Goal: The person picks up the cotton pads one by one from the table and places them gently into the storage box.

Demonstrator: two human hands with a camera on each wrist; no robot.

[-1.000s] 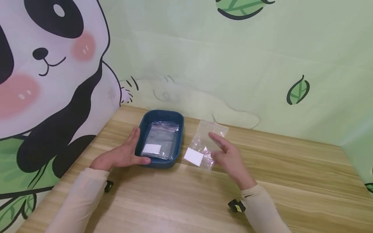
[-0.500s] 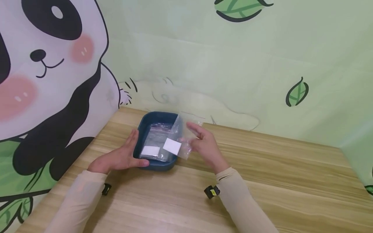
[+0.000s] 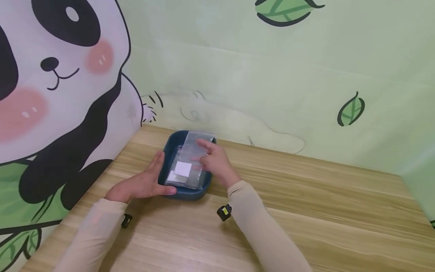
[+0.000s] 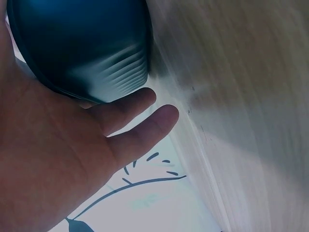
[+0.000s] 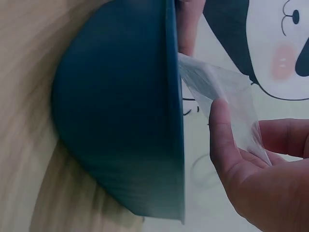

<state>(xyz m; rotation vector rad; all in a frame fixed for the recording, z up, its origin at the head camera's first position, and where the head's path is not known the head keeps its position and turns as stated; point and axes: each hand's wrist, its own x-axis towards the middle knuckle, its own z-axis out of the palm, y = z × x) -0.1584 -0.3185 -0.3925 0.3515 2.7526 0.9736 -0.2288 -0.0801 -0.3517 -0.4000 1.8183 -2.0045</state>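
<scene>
A dark blue plastic bin (image 3: 188,195) stands on the wooden table. My left hand (image 3: 141,184) rests against its left side with fingers straight and the thumb along the front rim; in the left wrist view two fingers (image 4: 145,135) stretch beside the bin's ribbed wall. Over the bin, my right hand (image 3: 219,164) pinches a clear zip bag (image 3: 191,147) with a white label (image 3: 183,169). From the right wrist view, the pinched bag (image 5: 234,92) rises above the rim. Beneath it in the bin lies a pile of similar bags (image 3: 172,177), partly covered.
The wooden table (image 3: 306,204) meets a pale green backdrop (image 3: 272,75) printed with a panda and leaves, just behind the bin. A small black device (image 3: 224,212) is worn at the right wrist, and another (image 3: 126,220) at the left.
My right hand has carried the zip bag leftward from beside the bin to over the pile inside it. The left hand stays at the bin's side.
</scene>
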